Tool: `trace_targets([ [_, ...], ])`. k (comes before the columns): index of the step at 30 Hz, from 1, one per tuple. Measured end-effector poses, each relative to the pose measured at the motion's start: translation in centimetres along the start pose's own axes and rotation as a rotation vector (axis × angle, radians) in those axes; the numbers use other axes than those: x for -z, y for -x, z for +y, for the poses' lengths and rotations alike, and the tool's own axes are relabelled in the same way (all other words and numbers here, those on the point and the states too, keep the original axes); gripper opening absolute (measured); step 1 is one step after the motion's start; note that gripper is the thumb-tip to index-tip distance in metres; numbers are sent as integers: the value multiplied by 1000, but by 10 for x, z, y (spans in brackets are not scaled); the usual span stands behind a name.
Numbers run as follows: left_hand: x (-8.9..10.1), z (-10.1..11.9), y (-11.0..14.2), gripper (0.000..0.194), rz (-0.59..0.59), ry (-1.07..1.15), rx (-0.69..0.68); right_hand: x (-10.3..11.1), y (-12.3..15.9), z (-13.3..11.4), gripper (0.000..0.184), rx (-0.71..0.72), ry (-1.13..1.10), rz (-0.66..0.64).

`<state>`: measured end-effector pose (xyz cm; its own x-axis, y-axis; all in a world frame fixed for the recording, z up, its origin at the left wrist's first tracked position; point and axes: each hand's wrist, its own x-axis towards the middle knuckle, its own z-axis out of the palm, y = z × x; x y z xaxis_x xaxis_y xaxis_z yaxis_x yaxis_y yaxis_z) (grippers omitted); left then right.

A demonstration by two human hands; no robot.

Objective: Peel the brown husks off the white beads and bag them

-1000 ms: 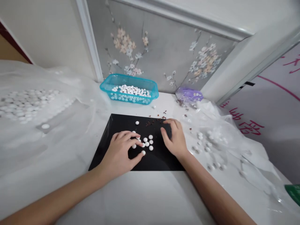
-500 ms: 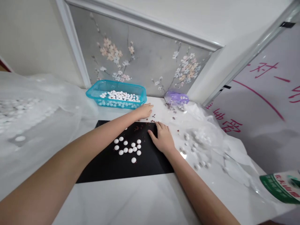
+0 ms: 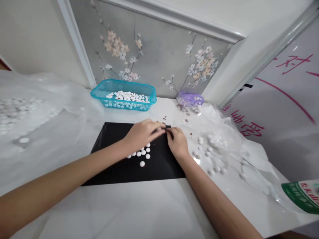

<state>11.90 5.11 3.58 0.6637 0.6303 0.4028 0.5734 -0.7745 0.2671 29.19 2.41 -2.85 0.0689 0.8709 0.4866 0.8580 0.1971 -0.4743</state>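
Note:
A black mat lies on the white table, bearing several white round pieces like small domed buttons. My left hand is over the mat's upper part, slightly blurred, fingers stretched to the right and apart; some of the pieces are hidden under it. At the mat's upper right corner my right hand rests with thumb and fingers pinched together. What it holds, if anything, cannot be made out. The left fingertips come close to the right ones. Small dark reddish bits lie just beyond the mat.
Behind the mat stands a blue plastic basket with many white pieces. A purple packet lies against the wall. Clear plastic bags with white pieces spread on the right, another sheet on the left. A green-labelled bottle lies at right.
My left hand has come back from beside the basket, down and left over the mat. My right hand's fingers have drawn from spread to pinched. The view has shifted slightly.

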Motion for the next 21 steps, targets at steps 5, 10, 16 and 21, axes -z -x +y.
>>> trace_targets([
  [5,22,35,101,17,157,-10,-355,4,8,-12,19,102,-152,102],
  [10,17,21,131,14,174,71,-162,10,21,-36,11,224,-299,74],
  [16,12,12,132,16,-17,113,-55,12,39,-57,6,165,-406,18],
  [21,15,14,137,14,-56,160,73,13,52,-68,5,99,-538,-110],
])
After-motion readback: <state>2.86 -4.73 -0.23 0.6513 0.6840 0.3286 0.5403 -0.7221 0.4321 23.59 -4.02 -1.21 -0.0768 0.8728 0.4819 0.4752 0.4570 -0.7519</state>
